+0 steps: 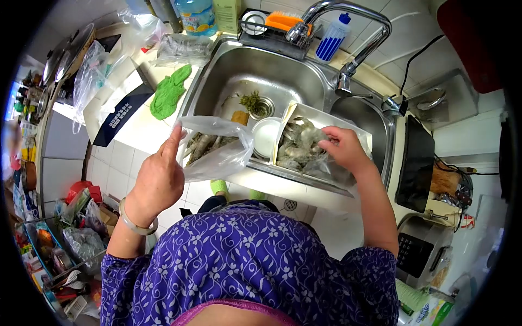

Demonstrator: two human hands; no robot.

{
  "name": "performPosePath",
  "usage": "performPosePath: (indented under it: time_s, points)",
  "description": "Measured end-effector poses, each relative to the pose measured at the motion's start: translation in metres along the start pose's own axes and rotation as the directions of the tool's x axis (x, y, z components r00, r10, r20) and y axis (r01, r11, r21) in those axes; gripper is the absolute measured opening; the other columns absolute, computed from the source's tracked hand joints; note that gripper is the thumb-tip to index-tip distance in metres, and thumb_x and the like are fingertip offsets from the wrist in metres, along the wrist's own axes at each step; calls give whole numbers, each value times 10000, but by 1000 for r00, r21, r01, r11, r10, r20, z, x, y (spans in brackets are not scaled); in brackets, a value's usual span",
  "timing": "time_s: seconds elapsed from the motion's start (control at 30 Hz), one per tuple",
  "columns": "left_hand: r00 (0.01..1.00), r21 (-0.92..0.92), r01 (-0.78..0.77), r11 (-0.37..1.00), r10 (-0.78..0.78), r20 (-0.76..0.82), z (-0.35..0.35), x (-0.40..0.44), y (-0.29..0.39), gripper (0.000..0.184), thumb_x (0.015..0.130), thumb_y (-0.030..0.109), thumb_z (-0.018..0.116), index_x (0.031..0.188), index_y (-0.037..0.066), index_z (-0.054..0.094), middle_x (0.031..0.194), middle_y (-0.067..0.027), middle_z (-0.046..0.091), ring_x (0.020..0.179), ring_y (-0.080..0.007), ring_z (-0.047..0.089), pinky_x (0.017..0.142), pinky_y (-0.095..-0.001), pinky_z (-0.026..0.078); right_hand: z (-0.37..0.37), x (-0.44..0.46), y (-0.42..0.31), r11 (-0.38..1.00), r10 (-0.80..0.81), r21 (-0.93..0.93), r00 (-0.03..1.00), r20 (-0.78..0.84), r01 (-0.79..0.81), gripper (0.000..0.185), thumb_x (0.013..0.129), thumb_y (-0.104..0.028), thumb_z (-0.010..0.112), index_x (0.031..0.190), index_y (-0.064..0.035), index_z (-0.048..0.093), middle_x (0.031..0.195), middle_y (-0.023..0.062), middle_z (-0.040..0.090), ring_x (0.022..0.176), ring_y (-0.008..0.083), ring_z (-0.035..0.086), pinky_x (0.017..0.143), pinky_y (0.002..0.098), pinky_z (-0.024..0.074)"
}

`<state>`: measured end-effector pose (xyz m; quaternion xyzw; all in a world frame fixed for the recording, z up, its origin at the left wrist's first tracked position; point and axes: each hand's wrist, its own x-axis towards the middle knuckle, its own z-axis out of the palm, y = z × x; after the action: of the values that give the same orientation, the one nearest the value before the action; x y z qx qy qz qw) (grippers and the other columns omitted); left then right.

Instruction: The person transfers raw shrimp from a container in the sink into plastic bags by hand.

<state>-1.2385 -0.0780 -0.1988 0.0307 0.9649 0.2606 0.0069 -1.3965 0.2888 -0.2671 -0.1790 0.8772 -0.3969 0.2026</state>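
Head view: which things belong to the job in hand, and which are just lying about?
In the job:
- clear bag, held by the left hand
- white tray
- apparent shrimp in it, at the right hand

Apparently lying about:
- green cloth
- orange brush
- blue-capped bottle

Box (312, 113) at right of sink (283, 70), shrimp (296, 142) inside. Round dish (266, 138) in sink, just left of box. Bag (209, 171), more shrimp within, left of dish. Cloth (170, 92) on bench (144, 130), left of sink. Bottle (333, 38) behind.
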Motion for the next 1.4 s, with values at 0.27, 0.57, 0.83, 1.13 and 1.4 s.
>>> performPosePath:
  time_s: [0.27,0.57,0.83,1.13,1.4]
  points:
    - [1000,-11,-7,1000,7,-26,-3,6,-4,709,690,-80,473,1369,-58,271,1149,-304,540,883,-430,591,785,-462,485,19,3,-81,940,-332,46,937,-112,338,338,763,-51,699,1088,-9,614,941,111,672,783,167,652,708,280,505]
    - [999,53,-4,999,6,-41,-3,7,2,724,678,-90,467,1375,-41,276,1133,-291,550,828,-430,599,744,-466,493,167,80,-141,629,-604,-380,734,311,679,138,715,-32,562,852,-22,570,868,156,633,819,346,617,706,440,489]
    - [998,-18,49,999,-49,-45,-5,-9,-8,769,693,-105,451,1420,14,233,1168,-269,561,853,-418,611,753,-454,506,25,50,-38,952,-172,-264,985,-35,157,161,777,-143,656,903,-46,680,750,125,664,633,228,631,608,328,489]
    - [999,-1,2,1000,-2,-33,-2,1,-2,762,700,-122,436,1420,-1,218,1189,-258,557,869,-417,612,769,-448,507,53,67,6,688,65,-715,970,236,128,251,706,-281,700,837,-67,697,822,156,662,825,323,633,743,418,500]
    - [1000,24,23,999,-22,-15,-4,1,2,743,708,-114,436,1412,-21,215,1173,-257,567,899,-418,607,781,-445,505,8,67,27,805,72,-589,976,203,63,137,723,-148,631,703,-15,656,697,168,639,620,321,609,610,406,488]
